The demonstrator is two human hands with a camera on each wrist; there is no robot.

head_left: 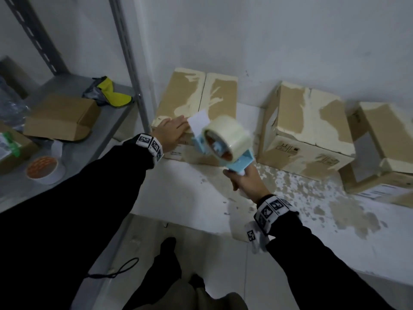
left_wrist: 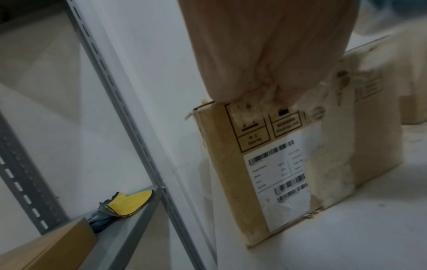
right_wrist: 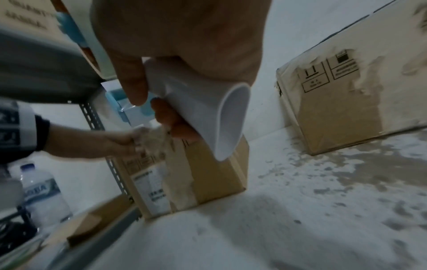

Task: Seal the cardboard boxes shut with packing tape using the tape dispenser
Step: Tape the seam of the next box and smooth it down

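Left hand (head_left: 173,133) lies flat on the leftmost box (head_left: 196,101); right hand (head_left: 244,182), grip wrapped round the tape dispenser (head_left: 225,142) handle, holds it just beside that box.

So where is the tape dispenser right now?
In the head view the tape dispenser sits centre frame, gripped by the right hand and raised over the near right corner of the leftmost box, beside the left hand.

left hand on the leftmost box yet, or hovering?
Touching. In the left wrist view the left hand presses its fingertips onto the top front edge of the leftmost box; the head view agrees.
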